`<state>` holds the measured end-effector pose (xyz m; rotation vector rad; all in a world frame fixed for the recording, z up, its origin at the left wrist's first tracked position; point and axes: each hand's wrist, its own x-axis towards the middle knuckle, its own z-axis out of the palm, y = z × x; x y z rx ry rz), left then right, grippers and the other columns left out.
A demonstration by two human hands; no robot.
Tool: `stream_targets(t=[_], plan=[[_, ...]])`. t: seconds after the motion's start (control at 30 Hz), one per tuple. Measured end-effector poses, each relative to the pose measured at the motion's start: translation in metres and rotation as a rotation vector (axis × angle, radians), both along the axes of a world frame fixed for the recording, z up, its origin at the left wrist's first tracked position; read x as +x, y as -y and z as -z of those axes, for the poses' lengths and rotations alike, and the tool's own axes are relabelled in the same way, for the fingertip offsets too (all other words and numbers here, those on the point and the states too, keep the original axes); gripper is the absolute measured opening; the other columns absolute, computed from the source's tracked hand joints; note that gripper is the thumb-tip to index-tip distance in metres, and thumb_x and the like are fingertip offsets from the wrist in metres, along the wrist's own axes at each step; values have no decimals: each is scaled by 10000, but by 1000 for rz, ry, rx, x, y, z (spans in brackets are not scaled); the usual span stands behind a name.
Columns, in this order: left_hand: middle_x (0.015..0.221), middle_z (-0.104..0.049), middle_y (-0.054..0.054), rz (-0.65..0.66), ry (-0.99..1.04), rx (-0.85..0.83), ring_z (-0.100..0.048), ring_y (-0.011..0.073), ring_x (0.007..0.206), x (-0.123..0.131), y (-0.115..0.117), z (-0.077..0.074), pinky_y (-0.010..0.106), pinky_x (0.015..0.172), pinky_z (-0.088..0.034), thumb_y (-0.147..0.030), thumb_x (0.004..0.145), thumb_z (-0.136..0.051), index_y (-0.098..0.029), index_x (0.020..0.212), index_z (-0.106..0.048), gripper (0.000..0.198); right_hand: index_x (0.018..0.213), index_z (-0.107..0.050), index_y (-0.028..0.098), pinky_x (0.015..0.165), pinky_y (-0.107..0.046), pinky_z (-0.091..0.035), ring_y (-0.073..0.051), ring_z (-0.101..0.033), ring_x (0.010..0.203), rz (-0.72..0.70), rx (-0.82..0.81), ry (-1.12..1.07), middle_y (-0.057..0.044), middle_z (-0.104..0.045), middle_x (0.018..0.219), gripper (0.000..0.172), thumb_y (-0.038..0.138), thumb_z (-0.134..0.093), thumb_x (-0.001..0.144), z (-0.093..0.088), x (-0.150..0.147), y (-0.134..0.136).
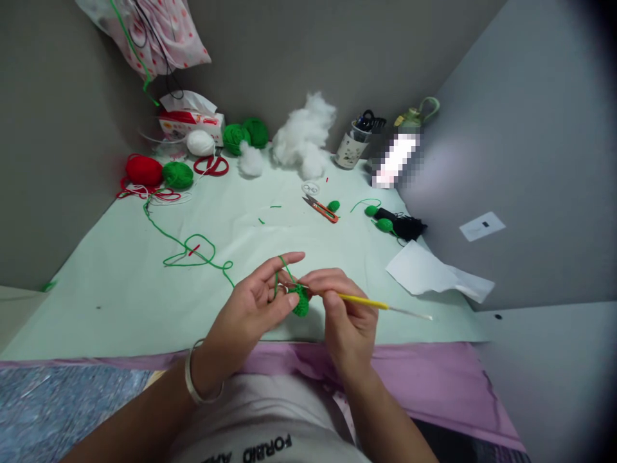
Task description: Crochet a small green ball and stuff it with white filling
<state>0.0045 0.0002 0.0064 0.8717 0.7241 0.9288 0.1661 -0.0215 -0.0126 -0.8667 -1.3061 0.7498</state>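
Observation:
My left hand pinches a small green crocheted piece between thumb and fingers. Green yarn passes over its raised index finger and down to the piece. A yellow-handled crochet hook lies in the grip of my right hand, its working tip at the top edge of the crochet. The hook's other thin metal end points right. From my left hand the yarn strand trails in loops across the table to the left. The exact stitch at the hook tip is too small to make out.
Orange thread snips and a small green crocheted ball lie ahead. At the back are white stuffing, yarn balls, red scissors, a tissue box and a pen cup. White paper and black yarn lie right.

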Motion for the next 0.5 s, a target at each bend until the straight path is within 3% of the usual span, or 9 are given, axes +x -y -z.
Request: stream_targets(t=[0.13,0.33,0.5], plan=[[977,-621,-5,-43,-73,39,-458,73,692,1,2,4,186,635,-434,-279,873,-842,-291,1418,-655,577,1171,-782,279,823,-371,-617,-211,-728,979,66,141,215,-57,-773,1011,270,137,-600,1031,2,3,8],[979,-617,2,23,2,-36,-414,41,595,-1,1,-2,169,493,-338,-318,889,-814,-262,1408,-663,544,1230,-778,298,761,-317,-629,-176,-720,933,71,170,300,-60,-724,1076,301,142,-627,1022,-1,7,13],[977,-584,-7,41,26,-74,-474,35,582,-2,2,-5,174,493,-394,-347,851,-854,-263,1363,-694,543,1234,-776,324,742,-327,-632,-180,-726,898,82,171,293,-50,-727,1039,318,141,-622,1024,-1,6,12]])
